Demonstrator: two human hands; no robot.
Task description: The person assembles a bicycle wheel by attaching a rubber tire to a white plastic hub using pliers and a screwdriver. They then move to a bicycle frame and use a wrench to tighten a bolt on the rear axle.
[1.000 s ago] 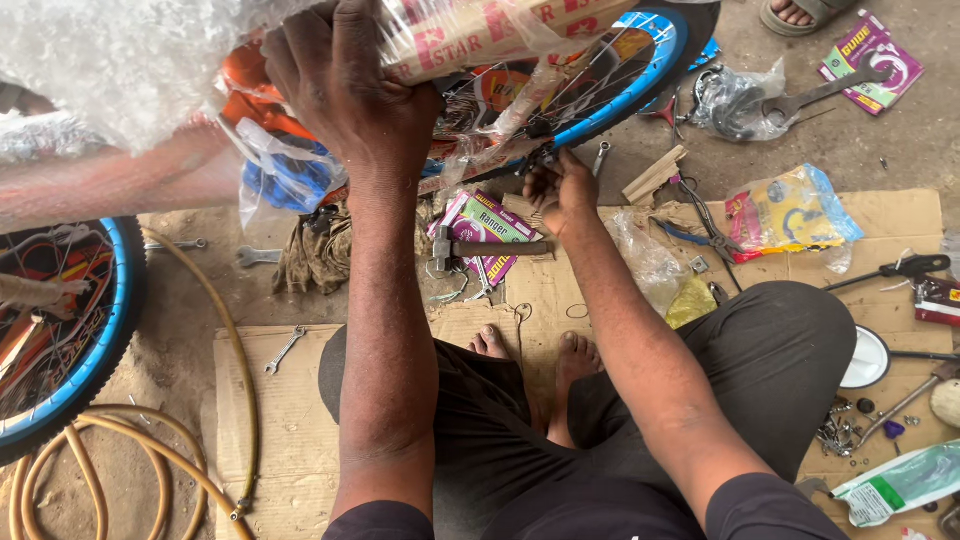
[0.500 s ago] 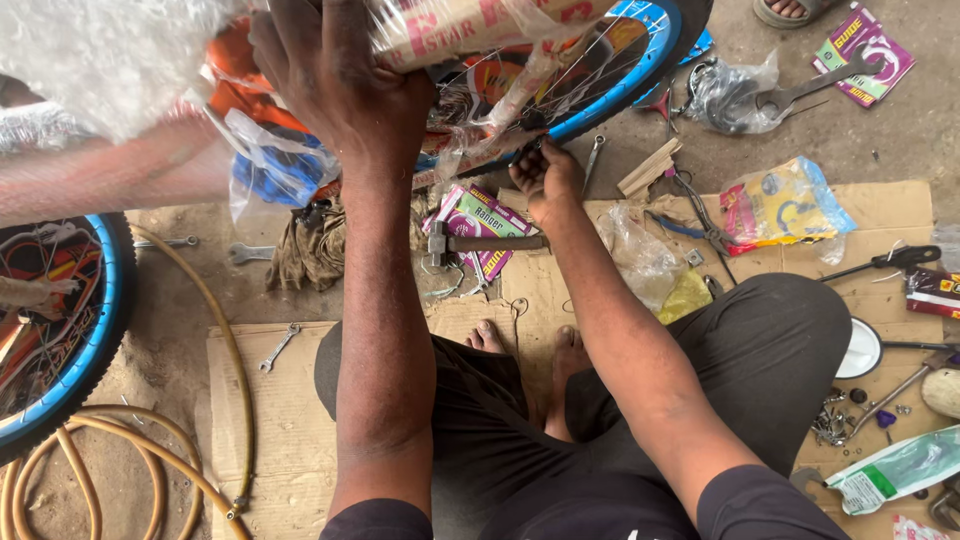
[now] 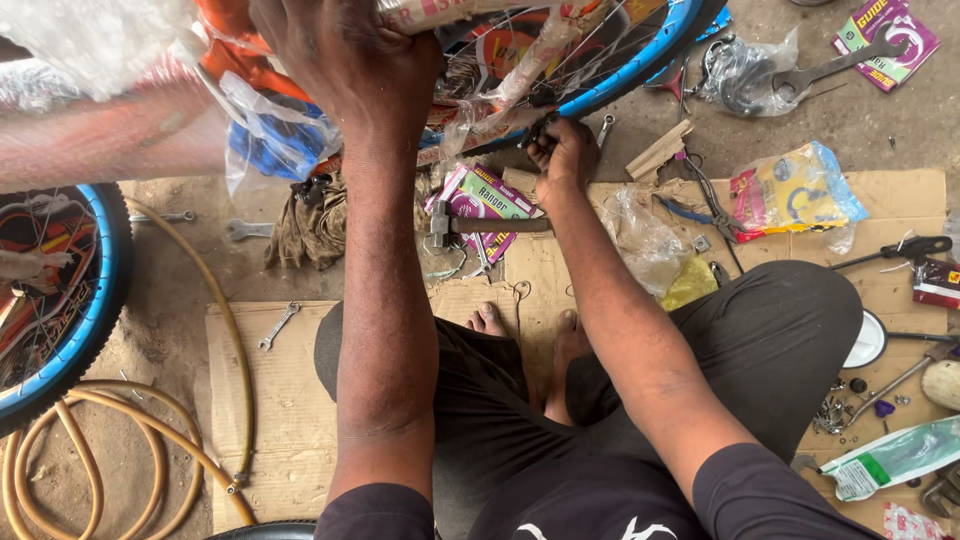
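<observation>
Two hands work on one bicycle that fills the top of the frame. The left hand, upper centre-left, is closed over the plastic-wrapped frame tube, fingers curled down around it; the tube runs roughly left to right across the top edge. The right hand, upper centre, sits just below and to the right, at the blue-rimmed wheel, its fingers bunched into a pinch on something small and dark by the spokes; what it is cannot be made out. The rim curves from centre up to the upper right, so the wheel lies above and beyond the right hand, which is the nearer of the two to it. Directly below the right hand, on the cardboard sheet, a hammer lies with its handle level, head pointing left, apart from both hands.
</observation>
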